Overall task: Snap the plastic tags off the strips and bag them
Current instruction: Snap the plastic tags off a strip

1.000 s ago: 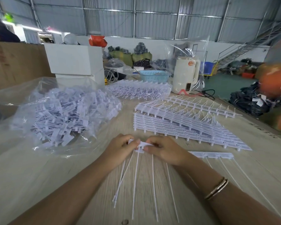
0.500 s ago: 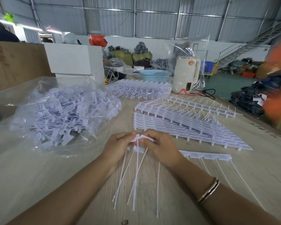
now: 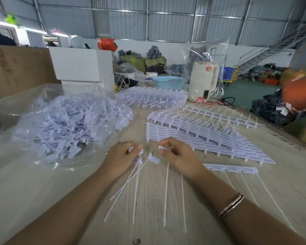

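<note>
Head camera looks down on a wooden table (image 3: 166, 232). Left hand (image 3: 121, 159) pinches a few loose tags (image 3: 140, 174) by their heads, tails fanning toward the viewer. Right hand (image 3: 177, 156) curls round the end of a short strip (image 3: 231, 168) lying under its wrist; motion blur hides the exact grip. Between the hands one tag head (image 3: 154, 159) seems to hang free. A clear bag of tags (image 3: 71, 124) lies to the left, stacked strips (image 3: 201, 135) just beyond the hands, and a white kettle (image 3: 203, 82) and blue basket (image 3: 169, 82) farther back.
</note>
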{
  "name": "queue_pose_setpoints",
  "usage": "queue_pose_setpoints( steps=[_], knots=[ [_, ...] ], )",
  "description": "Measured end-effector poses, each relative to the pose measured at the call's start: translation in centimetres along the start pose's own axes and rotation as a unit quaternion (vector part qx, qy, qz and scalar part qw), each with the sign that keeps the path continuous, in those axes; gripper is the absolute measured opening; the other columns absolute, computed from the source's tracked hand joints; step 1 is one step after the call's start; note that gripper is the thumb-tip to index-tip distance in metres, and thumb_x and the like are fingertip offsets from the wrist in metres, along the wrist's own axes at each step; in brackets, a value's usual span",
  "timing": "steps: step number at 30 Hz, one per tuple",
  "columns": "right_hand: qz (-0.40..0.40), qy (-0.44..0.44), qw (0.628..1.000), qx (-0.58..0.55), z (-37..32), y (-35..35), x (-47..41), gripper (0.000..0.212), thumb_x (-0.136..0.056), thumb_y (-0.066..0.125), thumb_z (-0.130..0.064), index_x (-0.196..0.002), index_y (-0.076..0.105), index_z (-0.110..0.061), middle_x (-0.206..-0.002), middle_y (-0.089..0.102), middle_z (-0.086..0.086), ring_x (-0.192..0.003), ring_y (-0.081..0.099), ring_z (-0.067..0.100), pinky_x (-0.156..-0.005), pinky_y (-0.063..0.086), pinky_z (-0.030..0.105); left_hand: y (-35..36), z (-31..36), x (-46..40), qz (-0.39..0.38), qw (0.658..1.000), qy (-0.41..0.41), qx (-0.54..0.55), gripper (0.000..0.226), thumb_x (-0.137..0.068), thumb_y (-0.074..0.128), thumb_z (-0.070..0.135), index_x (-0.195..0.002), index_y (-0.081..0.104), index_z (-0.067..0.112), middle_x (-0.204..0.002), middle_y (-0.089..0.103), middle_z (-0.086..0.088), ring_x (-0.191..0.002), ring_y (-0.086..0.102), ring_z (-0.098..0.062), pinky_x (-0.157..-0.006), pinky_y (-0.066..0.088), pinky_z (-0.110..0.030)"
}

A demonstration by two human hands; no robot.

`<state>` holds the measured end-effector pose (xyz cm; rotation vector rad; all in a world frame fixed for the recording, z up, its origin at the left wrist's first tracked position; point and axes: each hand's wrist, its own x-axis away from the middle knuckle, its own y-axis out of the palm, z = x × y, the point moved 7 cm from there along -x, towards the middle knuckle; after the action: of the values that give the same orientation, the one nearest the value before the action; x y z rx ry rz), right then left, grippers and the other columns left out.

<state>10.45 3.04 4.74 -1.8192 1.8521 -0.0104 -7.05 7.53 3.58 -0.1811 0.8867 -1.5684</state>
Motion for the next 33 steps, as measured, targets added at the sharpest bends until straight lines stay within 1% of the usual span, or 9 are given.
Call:
queue_pose_setpoints(
  steps=[5,8,11,16,19,22,26,28,33],
  knots=[
    [-0.022,-0.026,0.999,0.029,-0.5,0.4,0.2,0.026,-0.088,0.051,0.0,-0.098,0.059,-0.023,-0.082,0.047,-0.004,-0.05,0.036,0.001,-0.052,0.031,0.012,0.8,0.1,-0.3,0.011,0.988,0.043,-0.148,0.027,-0.086,0.055,0.049,-0.08,0.056,0.023,-0.087,0.051,0.007,-0.09,0.045,-0.013,-0.078,0.039,-0.033],
    [-0.04,-0.03,0.998,0.04,-0.5,0.5,0.3,0.041,-0.082,0.044,0.005,-0.103,0.053,-0.03,-0.088,0.045,-0.004,-0.053,0.037,0.007,-0.052,0.033,0.019,0.2,0.7,-0.1,0.044,0.995,0.054,-0.066,0.027,-0.094,0.045,0.043,-0.094,0.06,0.02,-0.098,0.051,0.007,-0.1,0.044,-0.014,-0.086,0.036,-0.031],
    [-0.074,-0.058,0.992,0.078,-0.8,1.1,0.3,0.048,-0.084,0.046,0.01,-0.118,0.047,-0.025,-0.096,0.043,-0.006,-0.054,0.038,0.003,-0.054,0.036,0.022,0.4,1.9,0.2,0.006,0.998,0.068,0.017,0.042,-0.091,0.033,0.041,-0.088,0.067,0.018,-0.095,0.055,0.006,-0.102,0.046,-0.017,-0.089,0.03,-0.026],
    [-0.097,-0.085,0.986,0.105,-1.7,1.6,0.4,0.042,-0.089,0.055,0.0,-0.126,0.045,-0.016,-0.105,0.041,-0.002,-0.068,0.044,-0.004,-0.064,0.039,0.014,2.4,3.0,0.8,-0.06,0.994,0.086,-0.014,0.037,-0.08,0.047,0.045,-0.075,0.068,0.016,-0.083,0.063,0.009,-0.101,0.046,-0.015,-0.091,0.033,-0.03],
    [-0.095,-0.033,0.983,0.154,-1.0,0.7,0.1,0.028,-0.09,0.059,-0.012,-0.117,0.054,-0.014,-0.1,0.047,-0.006,-0.085,0.05,0.0,-0.078,0.041,0.02,1.8,2.7,0.7,-0.047,0.995,0.053,0.074,0.025,-0.092,0.056,0.03,-0.068,0.059,0.028,-0.074,0.06,0.005,-0.097,0.048,-0.016,-0.087,0.037,-0.03],
    [-0.127,-0.001,0.969,0.21,-0.2,0.3,0.1,0.013,-0.092,0.058,-0.022,-0.091,0.064,-0.01,-0.08,0.05,-0.001,-0.075,0.049,0.014,-0.07,0.037,0.028,1.3,2.6,0.8,-0.044,0.994,0.033,0.094,0.031,-0.093,0.055,0.017,-0.064,0.057,0.029,-0.067,0.055,0.007,-0.089,0.049,-0.017,-0.081,0.038,-0.033],
    [-0.127,0.018,0.985,0.119,-0.4,0.7,0.3,0.013,-0.089,0.061,-0.022,-0.078,0.064,-0.017,-0.071,0.052,0.004,-0.062,0.045,0.01,-0.058,0.032,0.022,1.5,3.1,1.0,-0.039,0.995,0.024,0.083,0.028,-0.09,0.059,0.026,-0.062,0.06,0.021,-0.07,0.056,-0.002,-0.073,0.051,-0.01,-0.067,0.036,-0.024],
    [-0.118,0.011,0.989,0.093,-0.6,0.9,0.2,0.016,-0.089,0.062,-0.019,-0.072,0.062,-0.021,-0.067,0.052,0.002,-0.059,0.043,0.009,-0.057,0.032,0.02,1.4,3.6,1.0,-0.028,0.995,0.031,0.088,0.033,-0.09,0.06,0.027,-0.058,0.06,0.016,-0.056,0.055,0.006,-0.056,0.048,-0.001,-0.057,0.034,-0.017],
    [-0.044,0.002,0.999,0.004,-0.7,0.9,0.2,0.024,-0.085,0.065,-0.012,-0.066,0.064,-0.026,-0.062,0.05,0.013,-0.059,0.042,0.014,-0.058,0.03,0.026,1.5,3.1,1.1,-0.017,0.962,-0.054,0.266,0.03,-0.091,0.057,0.024,-0.064,0.066,0.014,-0.053,0.059,0.005,-0.052,0.053,-0.004,-0.057,0.042,-0.012]
  ],
)
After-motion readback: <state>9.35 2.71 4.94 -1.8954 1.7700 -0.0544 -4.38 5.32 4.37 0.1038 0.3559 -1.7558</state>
